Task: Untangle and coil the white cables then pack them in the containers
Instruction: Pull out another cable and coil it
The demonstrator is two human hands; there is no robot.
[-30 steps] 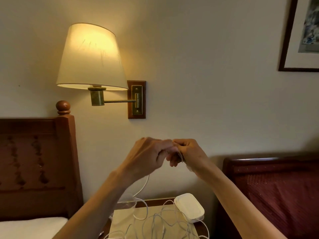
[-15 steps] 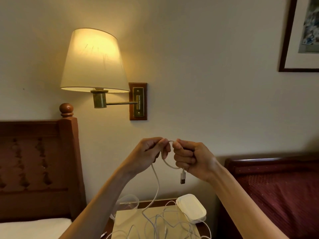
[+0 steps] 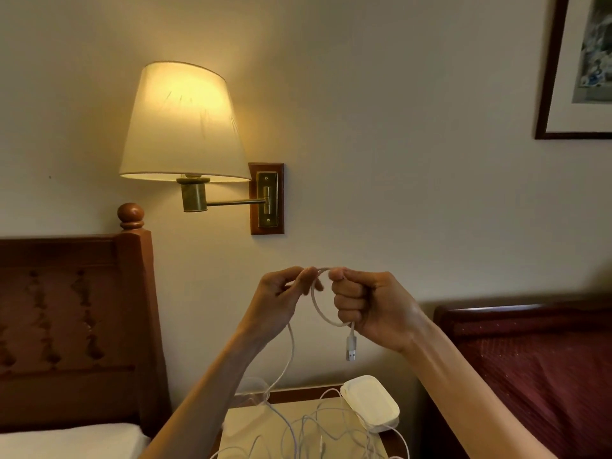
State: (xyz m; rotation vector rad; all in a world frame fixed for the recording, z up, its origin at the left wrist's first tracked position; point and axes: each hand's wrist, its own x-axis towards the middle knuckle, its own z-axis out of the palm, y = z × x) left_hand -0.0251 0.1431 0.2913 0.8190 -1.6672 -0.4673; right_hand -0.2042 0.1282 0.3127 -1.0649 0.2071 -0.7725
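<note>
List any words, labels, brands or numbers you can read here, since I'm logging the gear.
None can be read.
White cable and its plug: no marking shows.
White container: plain lid.
Framed picture: too blurred to tell.
Lamp: no text.

Two bare forearms rise from the bottom edge; no sleeve, watch or bracelet shows on either; the left hand carries no ring on the fingers in view; the right hand likewise shows plain knuckles; fingernails look short and unpainted; warm lamplight falls across both arms.
</note>
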